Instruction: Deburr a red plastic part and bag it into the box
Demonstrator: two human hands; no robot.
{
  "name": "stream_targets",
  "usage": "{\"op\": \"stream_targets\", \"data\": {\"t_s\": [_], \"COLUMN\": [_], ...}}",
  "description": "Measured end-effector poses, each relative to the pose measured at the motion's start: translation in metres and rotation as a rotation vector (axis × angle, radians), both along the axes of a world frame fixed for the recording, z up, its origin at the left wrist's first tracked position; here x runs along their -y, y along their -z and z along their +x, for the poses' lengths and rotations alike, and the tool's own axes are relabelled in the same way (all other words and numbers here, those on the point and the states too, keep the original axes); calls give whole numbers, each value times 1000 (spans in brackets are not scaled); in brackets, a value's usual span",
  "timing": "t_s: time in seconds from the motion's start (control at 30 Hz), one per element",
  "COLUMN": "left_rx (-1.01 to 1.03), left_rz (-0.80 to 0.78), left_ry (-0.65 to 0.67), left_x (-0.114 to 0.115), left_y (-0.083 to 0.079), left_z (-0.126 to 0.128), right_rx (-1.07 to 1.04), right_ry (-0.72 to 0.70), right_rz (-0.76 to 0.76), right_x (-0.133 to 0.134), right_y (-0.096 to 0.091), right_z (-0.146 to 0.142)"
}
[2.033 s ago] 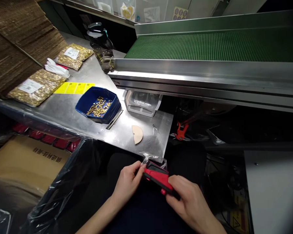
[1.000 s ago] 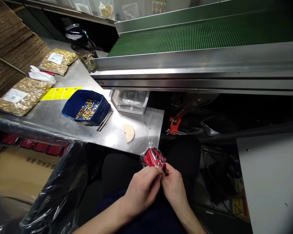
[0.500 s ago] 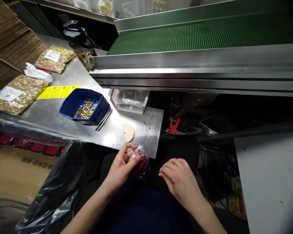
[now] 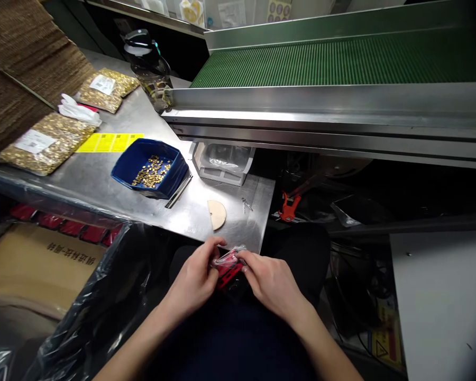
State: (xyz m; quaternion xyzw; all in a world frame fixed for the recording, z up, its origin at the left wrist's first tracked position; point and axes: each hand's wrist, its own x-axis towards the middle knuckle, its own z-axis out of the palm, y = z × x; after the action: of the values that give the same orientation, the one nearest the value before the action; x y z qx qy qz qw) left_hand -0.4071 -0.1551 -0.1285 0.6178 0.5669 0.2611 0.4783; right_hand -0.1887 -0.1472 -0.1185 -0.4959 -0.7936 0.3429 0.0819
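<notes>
A clear plastic bag with a red and black item inside (image 4: 229,267) is held between my two hands, over my lap at the table's front edge. My left hand (image 4: 196,272) pinches its left side. My right hand (image 4: 272,280) grips its right upper corner between thumb and fingers. The exact kind of the red item is hidden by the film and my fingers. Just beyond the bag, a pale half-round wooden disc (image 4: 217,215) lies flat on the metal table (image 4: 244,230). Small metal pins (image 4: 246,205) lie to the right of the disc.
A blue bin (image 4: 121,177) holds small brass pieces, with a metal tweezer-like tool (image 4: 179,191) beside it. Behind stand a grey tray (image 4: 222,176) and a green conveyor (image 4: 301,66). Left are bags of brass pieces (image 4: 69,129), a bottle (image 4: 148,69) and a plastic-lined box (image 4: 35,270).
My right hand has moved left and taken hold of the bag, which my left hand held alone before. The view has shifted slightly, so the table appears farther right.
</notes>
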Motion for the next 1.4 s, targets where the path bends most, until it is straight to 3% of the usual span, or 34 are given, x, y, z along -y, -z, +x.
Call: {"op": "stream_targets", "data": {"t_s": [0.1,0.2,0.3,0.43,0.53,0.63,0.73,0.83,0.93,1.1,1.23,1.4], "left_rx": [-344,-457,-356,-167,55,226,272,301,303,318,335,411], "left_rz": [73,-153,-279,-245,-174,-129,-136,-165,-183,-195,-198,-155], "left_ry": [-14,66,115,17,-51,-73,-71,-53,31,116,165,266], "left_x": [9,24,39,47,42,31,21,17,16,12,12,19], "left_y": [0,0,5,6,-5,-21,-34,-43,-49,-48,-47,-42], "left_z": [-6,-4,2,2,-4,-10,-11,-3,13,36,43,41], "right_rx": [1,-12,-93,-143,-140,-185,-297,-453,-524,-478,-478,-492], "right_ry": [115,248,333,410,469,434,357,374,395,347,255,307], "right_rz": [-49,-122,-216,-281,-298,-380,-492,-559,-523,-329,-366,-345], "right_x": [12,25,32,35,35,33,32,32,35,37,36,34], "right_y": [-8,-11,-10,-10,-16,-25,-31,-32,-30,-24,-21,-15], "right_z": [7,6,2,8,24,40,47,41,27,9,9,13]}}
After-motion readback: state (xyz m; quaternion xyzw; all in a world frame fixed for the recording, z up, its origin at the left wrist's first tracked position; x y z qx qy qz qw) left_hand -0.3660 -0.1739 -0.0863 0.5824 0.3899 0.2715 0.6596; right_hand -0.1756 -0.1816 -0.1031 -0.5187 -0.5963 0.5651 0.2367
